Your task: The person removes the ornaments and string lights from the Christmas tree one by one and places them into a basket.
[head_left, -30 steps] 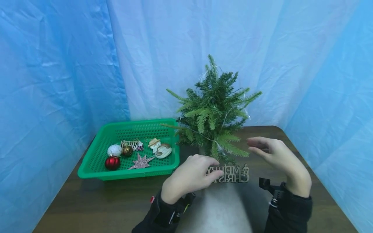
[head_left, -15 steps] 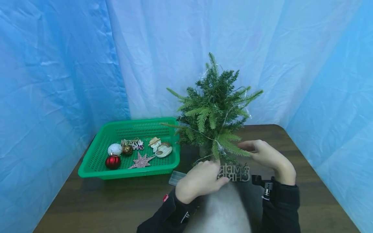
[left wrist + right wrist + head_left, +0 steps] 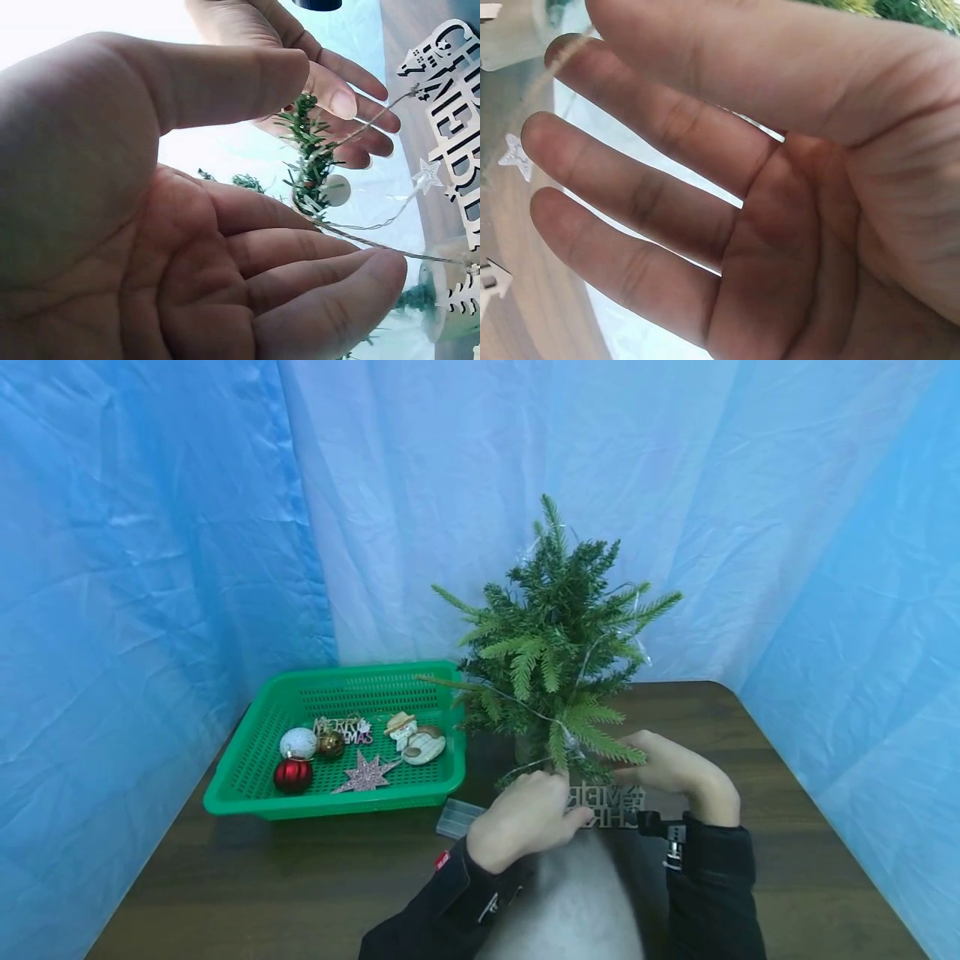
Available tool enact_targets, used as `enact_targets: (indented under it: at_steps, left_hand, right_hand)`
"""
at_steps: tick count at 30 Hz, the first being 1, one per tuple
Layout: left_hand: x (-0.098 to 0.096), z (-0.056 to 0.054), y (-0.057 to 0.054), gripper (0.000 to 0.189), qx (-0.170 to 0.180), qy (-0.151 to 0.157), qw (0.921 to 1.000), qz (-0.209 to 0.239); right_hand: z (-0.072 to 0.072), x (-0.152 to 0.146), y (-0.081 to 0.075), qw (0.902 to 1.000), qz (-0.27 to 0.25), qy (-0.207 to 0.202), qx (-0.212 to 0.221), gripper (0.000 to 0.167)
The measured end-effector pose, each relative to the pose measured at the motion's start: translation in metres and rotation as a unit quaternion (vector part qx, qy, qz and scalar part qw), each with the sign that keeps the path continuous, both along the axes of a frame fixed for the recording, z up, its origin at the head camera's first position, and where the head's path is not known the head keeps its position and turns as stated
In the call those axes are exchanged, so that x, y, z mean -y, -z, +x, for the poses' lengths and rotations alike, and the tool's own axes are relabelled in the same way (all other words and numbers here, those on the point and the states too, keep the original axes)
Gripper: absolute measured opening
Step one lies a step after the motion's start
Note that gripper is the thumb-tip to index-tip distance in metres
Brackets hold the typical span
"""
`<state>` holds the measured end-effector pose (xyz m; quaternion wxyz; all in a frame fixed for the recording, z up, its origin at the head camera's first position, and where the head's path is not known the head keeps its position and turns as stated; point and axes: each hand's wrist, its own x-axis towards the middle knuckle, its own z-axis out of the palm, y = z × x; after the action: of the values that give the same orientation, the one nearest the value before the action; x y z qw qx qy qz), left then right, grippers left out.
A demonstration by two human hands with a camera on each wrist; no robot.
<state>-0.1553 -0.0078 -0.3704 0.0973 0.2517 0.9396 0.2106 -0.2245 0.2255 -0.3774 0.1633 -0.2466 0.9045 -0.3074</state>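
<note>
A small green Christmas tree (image 3: 551, 643) stands on the table with a wire light string wound about it. A wooden "Merry Christmas" sign (image 3: 611, 797), its lettering reversed in the head view, lies low before it. Twine (image 3: 366, 241) links the sign to a low branch (image 3: 310, 161). My left hand (image 3: 525, 817) is at the branch's left, fingers straight, twine passing along them. On the other side my right hand (image 3: 667, 768) reaches under the branches, fingers extended; twine runs by its index fingertip (image 3: 566, 56). The sign's left part is hidden behind my left hand.
A green basket (image 3: 330, 812) on the left holds a red ball (image 3: 292, 774), a white ball (image 3: 297, 742), a snowman ornament (image 3: 416, 739) and a glitter star (image 3: 366, 772). A clear plastic case (image 3: 457, 818) lies beside it. Blue curtains (image 3: 150, 568) surround the table.
Both hands have moved in to the low front branch, the right one leftward and the left one rightward. The clear case has come into view. The sign has stayed nearly in place.
</note>
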Motion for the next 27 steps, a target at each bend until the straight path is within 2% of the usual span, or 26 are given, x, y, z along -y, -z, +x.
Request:
enact_targets:
  at_steps: [4,7,15,21,27]
  left_hand:
    - [-0.0004,-0.0022,0.0015,0.028,0.013,-0.001,0.9999,0.006]
    - [-0.0004,-0.0032,0.0021,0.032,0.014,0.004,0.9999,0.007]
    - [-0.0031,-0.0067,0.0047,0.033,0.017,-0.001,0.9994,-0.029]
    - [-0.0046,-0.0094,0.0062,0.061,0.032,-0.006,0.9981,-0.051]
    - [-0.0044,-0.0101,0.0067,0.065,0.03,-0.007,0.9979,-0.058]
  right_hand:
    - [-0.0036,0.0017,0.0041,0.9998,-0.007,-0.013,-0.011,0.014]
    - [-0.0057,0.0021,0.0055,0.9998,-0.006,-0.013,-0.011,0.008]
    - [-0.0087,0.0017,0.0055,0.9997,-0.002,-0.018,-0.016,0.015]
    - [-0.0069,0.002,0.0033,0.9999,0.006,-0.004,-0.014,0.027]
    - [-0.0051,0.0021,0.002,0.9997,0.008,0.01,-0.02,0.034]
